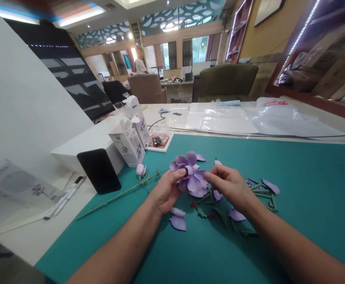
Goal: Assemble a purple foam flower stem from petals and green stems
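A purple toy flower [190, 173] made of plastic petals is held above the teal mat [308, 189]. My left hand [165, 191] grips its left side, fingers closed round the petals. My right hand [230, 185] pinches the flower's right edge with thumb and fingers. Loose purple petals [178, 222] lie under and beside my hands, with small green and red pieces [203, 205]. A long green stem with a purple bud [141, 169] lies to the left on the mat.
A black phone [100, 170] leans on a white box [83, 148] at left, beside an opened product carton [128, 140] and pens [66, 196]. Clear plastic sheets [249, 118] cover the far table. Armchairs stand beyond.
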### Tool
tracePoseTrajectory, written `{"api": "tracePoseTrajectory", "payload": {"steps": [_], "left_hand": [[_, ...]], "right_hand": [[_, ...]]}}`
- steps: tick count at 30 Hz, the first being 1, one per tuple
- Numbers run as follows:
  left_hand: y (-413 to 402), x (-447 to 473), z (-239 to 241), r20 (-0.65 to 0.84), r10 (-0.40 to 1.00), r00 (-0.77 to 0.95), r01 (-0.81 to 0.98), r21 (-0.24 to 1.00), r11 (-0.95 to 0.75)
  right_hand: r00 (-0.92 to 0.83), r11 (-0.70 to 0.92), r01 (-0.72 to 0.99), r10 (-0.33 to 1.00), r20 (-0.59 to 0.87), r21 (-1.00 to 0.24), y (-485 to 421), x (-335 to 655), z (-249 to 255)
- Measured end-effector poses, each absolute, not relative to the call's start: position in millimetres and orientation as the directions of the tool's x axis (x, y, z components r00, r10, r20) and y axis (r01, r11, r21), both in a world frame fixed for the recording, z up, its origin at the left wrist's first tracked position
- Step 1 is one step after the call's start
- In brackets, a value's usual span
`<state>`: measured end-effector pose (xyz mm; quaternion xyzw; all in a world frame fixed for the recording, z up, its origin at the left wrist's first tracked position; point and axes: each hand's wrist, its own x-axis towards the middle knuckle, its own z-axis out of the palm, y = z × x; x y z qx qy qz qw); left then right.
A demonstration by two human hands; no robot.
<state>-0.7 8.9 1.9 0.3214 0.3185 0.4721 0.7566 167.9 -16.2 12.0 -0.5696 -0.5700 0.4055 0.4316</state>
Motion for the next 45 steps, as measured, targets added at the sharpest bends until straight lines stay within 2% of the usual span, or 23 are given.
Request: {"api": "tracePoseTrajectory", "payload": {"steps": [4,7,9,12,15,18,20,23,26,29,35,39,45], "left_hand": [[10.0,-3.3,3.4,-0.180,0.914,0.365,-0.520,0.774,0.360],[12.4,-7.3,4.9,-0.233,0.904,0.357,-0.518,0.757,0.399],[13.9,-9.5,5.9,-0.260,0.901,0.348,-0.518,0.748,0.415],[14.4,-11.3,6.9,-0.280,0.893,0.353,-0.499,0.751,0.433],[13.0,-11.6,6.5,-0.290,0.887,0.359,-0.485,0.754,0.443],[11.3,-11.2,5.5,-0.296,0.886,0.358,-0.481,0.754,0.446],[10.6,-10.6,5.3,-0.295,0.884,0.362,-0.474,0.759,0.447],[10.2,-9.0,6.2,-0.268,0.885,0.381,-0.461,0.775,0.433],[9.4,-7.1,7.6,-0.221,0.888,0.404,-0.447,0.799,0.402],[7.9,-5.5,8.1,-0.193,0.892,0.408,-0.440,0.814,0.378],[6.6,-5.0,5.5,-0.196,0.908,0.371,-0.421,0.836,0.353],[5.7,-4.1,4.5,-0.183,0.911,0.369,-0.393,0.858,0.331],[2.1,-0.2,6.2,-0.141,0.916,0.375,-0.385,0.875,0.292]], "right_hand": [[-0.046,0.014,0.357,0.999,-0.003,-0.934,-10.2,183.9,13.7],[-0.017,0.033,0.514,0.999,0.028,-0.857,-3.3,205.7,13.7],[-0.024,0.036,0.682,0.999,0.026,-0.731,0.4,218.4,12.8],[-0.072,0.025,0.863,0.995,-0.072,-0.505,3.0,226.0,9.7],[-0.068,0.011,0.944,0.985,-0.161,-0.329,1.9,220.5,3.8],[-0.046,0.011,0.972,0.989,-0.144,-0.234,-0.9,210.9,-4.6],[-0.081,0.051,0.966,0.991,-0.109,-0.254,-2.3,207.0,-10.1],[-0.175,0.137,0.916,0.982,-0.070,-0.378,-1.7,208.2,-15.5],[-0.198,0.192,0.848,0.979,0.043,-0.494,1.5,215.8,-13.5],[-0.133,0.192,0.783,0.981,0.142,-0.592,2.2,222.6,-0.6],[0.040,0.117,0.642,0.982,0.186,-0.757,-16.6,213.8,37.3],[0.058,0.181,0.600,0.962,0.267,-0.779,-29.2,197.4,45.1],[0.041,0.290,0.674,0.904,0.427,-0.679,-31.2,182.2,37.1]]}}
